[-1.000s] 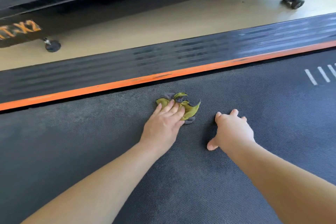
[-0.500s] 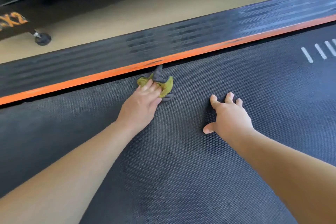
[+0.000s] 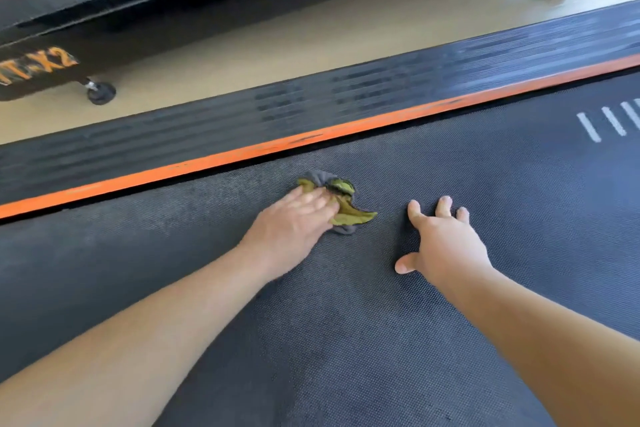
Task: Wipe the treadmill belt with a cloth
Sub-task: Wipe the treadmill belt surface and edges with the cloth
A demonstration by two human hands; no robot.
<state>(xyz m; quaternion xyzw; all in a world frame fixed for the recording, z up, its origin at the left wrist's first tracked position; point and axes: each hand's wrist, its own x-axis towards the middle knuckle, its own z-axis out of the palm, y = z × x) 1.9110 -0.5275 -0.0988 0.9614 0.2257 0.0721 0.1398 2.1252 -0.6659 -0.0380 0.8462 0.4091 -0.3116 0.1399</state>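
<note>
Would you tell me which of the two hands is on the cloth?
The left hand: its fingers press the green-and-grey cloth onto the treadmill belt, while the right hand rests bare on the belt beside it, holding nothing.

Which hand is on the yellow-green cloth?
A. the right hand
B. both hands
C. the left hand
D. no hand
C: the left hand presses the cloth onto the treadmill belt, while the right hand rests on the bare belt beside it, apart from the cloth.
</note>
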